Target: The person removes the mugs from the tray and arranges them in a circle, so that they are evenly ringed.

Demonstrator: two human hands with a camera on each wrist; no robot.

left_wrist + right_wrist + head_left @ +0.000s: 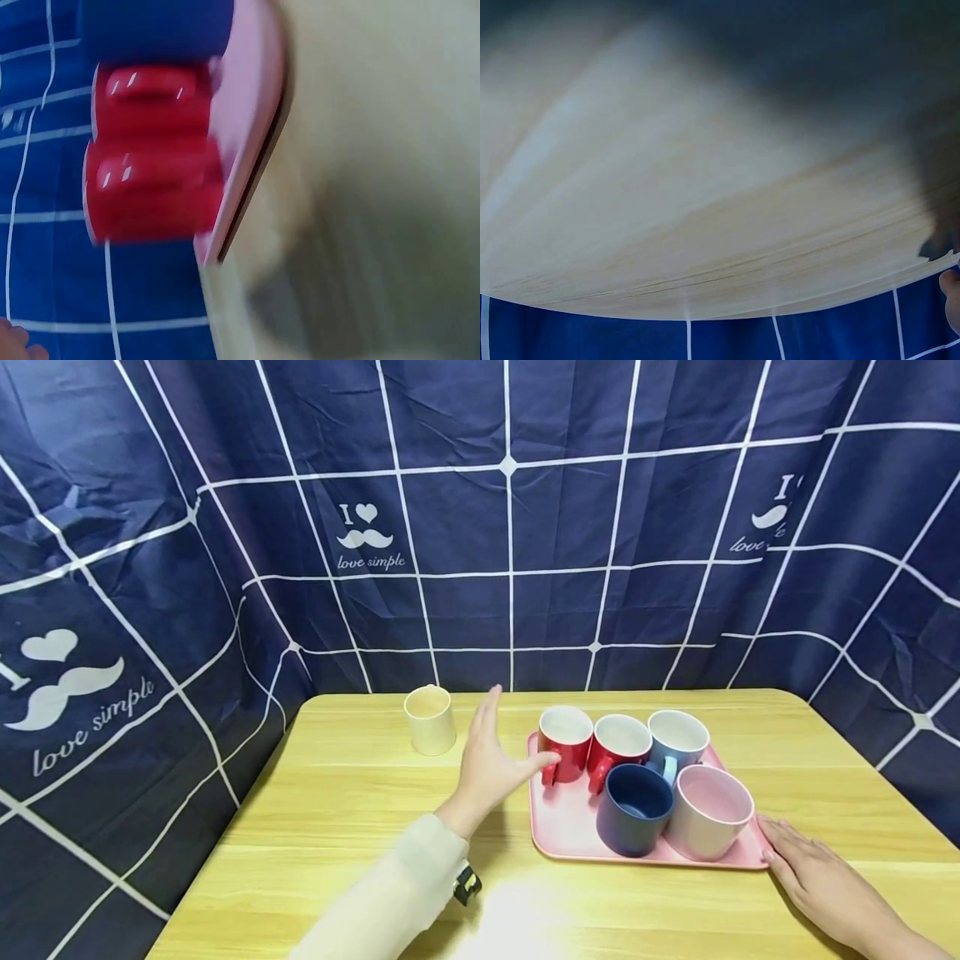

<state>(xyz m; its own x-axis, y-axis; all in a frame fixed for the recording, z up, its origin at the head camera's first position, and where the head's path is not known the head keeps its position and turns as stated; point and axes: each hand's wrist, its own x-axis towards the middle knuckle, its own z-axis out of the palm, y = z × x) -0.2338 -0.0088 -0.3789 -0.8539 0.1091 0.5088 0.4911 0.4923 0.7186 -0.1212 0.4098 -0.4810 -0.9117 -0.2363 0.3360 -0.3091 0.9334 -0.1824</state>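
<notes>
A pink tray (562,839) bears several mugs. Two are red, a left one (573,752) and a neighbouring one (621,743); the others are a light blue mug (678,739), a navy mug (636,814) and a pale pink mug (708,818). My left hand (489,768) is raised at the tray's left side, fingers extended and thumb spread toward the left red mug; it holds nothing. Both red mugs (154,187) show in the left wrist view. With fingers fairly straight, my right hand (821,877) lies on the table against the tray's right front corner.
Left of my left hand, a cream mug (431,727) stands alone toward the back of the wooden table (322,835). A dark blue curtain (465,527) with white lines hangs behind the table and along both sides.
</notes>
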